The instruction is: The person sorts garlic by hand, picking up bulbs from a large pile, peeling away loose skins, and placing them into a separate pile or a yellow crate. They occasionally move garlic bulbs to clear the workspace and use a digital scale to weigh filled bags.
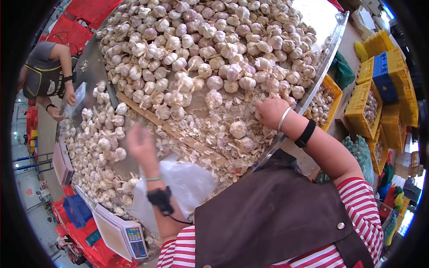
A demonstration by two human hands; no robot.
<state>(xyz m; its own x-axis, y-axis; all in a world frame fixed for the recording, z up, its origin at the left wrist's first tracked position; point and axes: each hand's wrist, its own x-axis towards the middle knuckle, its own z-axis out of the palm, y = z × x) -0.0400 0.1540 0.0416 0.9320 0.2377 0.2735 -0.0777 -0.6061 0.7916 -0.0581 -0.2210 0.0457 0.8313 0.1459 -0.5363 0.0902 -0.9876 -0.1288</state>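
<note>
My right hand (271,113) is at the near edge of a large heap of garlic bulbs (214,40), its fingers curled down towards the garlic skins (223,123). Whatever it grips, if anything, is hidden beneath the fingers. My left hand (143,145) is smeared by motion and hovers over the left side of the table, between a wooden strip (156,120) and a second pile of garlic (96,147). A clear plastic bag (185,178) lies under my left forearm. A single garlic bulb (238,129) rests among the loose skins between my hands.
A metal rim (328,58) borders the table on the right. Beyond it stand yellow crates (357,111), some holding garlic, and a blue crate (384,76). A digital scale (129,236) stands at the lower left. Another person (49,69) at the far left holds a clear bag.
</note>
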